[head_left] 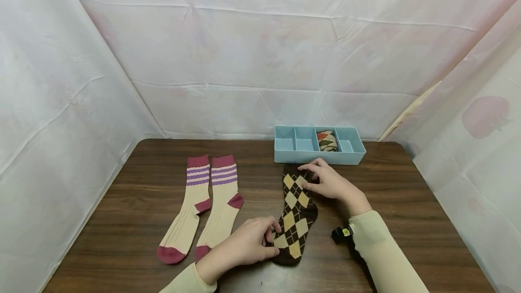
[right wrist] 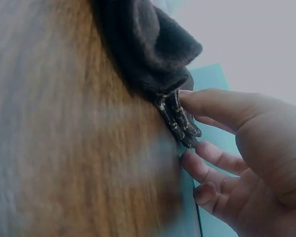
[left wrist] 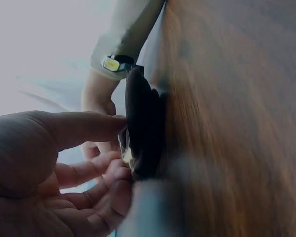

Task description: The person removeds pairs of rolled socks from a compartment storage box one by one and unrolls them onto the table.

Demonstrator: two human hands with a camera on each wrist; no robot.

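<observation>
A dark brown argyle sock with yellow and cream diamonds lies lengthwise on the table. Folded dark layers of fabric show at its edges in the wrist views, so more than one layer may lie there. My left hand touches the left side of its toe end, thumb and fingertips apart. At the cuff, my right hand rests its thumb and fingertips on the fabric, also spread apart. In the right wrist view the thumb meets the dark sock from the side.
Two cream socks with maroon toes and purple stripes lie side by side on the left. Behind the argyle sock stands a light blue divided box; one compartment holds a rolled argyle sock. Fabric walls surround the wooden table.
</observation>
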